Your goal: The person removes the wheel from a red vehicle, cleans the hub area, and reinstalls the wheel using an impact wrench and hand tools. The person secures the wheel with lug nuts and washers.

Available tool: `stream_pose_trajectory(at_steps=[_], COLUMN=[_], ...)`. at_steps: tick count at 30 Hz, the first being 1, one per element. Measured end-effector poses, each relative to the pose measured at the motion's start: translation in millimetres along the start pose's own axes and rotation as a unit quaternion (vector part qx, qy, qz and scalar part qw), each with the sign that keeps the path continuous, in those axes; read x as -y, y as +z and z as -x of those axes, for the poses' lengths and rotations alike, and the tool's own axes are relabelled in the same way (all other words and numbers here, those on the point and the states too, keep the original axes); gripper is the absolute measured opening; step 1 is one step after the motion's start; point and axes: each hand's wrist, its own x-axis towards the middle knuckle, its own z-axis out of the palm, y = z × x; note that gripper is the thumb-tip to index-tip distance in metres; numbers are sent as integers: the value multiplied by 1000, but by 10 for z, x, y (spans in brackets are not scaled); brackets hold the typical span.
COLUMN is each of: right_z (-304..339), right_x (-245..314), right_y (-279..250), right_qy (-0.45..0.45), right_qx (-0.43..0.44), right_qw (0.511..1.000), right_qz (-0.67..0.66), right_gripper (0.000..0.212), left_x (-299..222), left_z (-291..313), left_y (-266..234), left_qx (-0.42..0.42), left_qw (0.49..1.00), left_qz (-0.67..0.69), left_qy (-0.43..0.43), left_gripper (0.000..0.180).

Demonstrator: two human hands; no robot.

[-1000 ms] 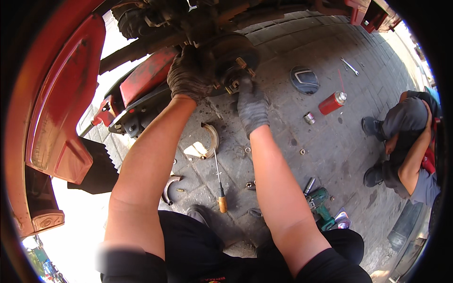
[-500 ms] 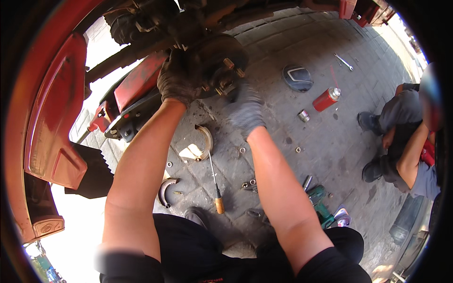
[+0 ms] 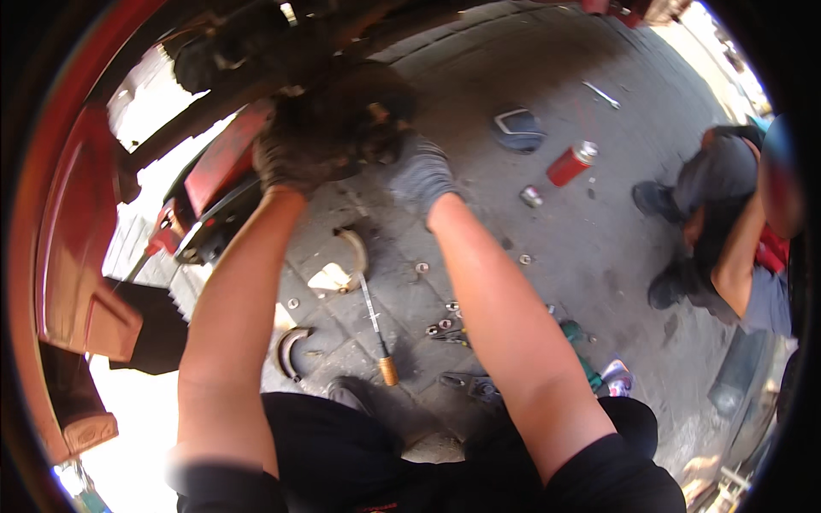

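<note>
The left hand (image 3: 292,156) wears a knit glove (image 3: 278,168), grey at the wrist with darker bands, and blackened toward the fingers, where shadow and blur hide the detail. The right hand (image 3: 421,174) has a matching glove (image 3: 425,178), paler grey, finely streaked, its cuff stopping at the wrist. The forearms are bare. The shirt (image 3: 479,494) is black and short-sleeved, with a small red mark (image 3: 378,508) cut off by the lower edge, too small to make out. The trousers (image 3: 325,426) are black too. One shoe (image 3: 351,392) shows, dark grey and round-toed.
</note>
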Motion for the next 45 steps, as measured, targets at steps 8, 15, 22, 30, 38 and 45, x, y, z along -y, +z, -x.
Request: stream_pose_trajectory(at_steps=[8,15,22,30,38,45], right_z=[-44,155,1409,586,-480,-573], right_x=[153,-587,-1876,-813,393,326], right_y=[62,-1030,-1812,-1474,-659,-695], right_qy=[55,-44,166,24,-38,-73], right_qx=[-78,126,166,111,111,169], right_qw=[993,970,936,972,986,979], right_qz=[-69,204,264,204,115,92], right_gripper=[45,54,48,70,65,57], left_x=[249,155,155,-312,-651,-713], left_z=[-51,-47,184,708,647,733], left_y=[301,62,116,-47,184,364], left_qx=[-34,79,-33,253,202,113], left_qw=[998,983,997,602,243,169], left_qz=[51,-69,72,518,866,925], left_qy=[-13,150,15,-552,-388,-322], left_gripper=[54,52,72,73,70,53])
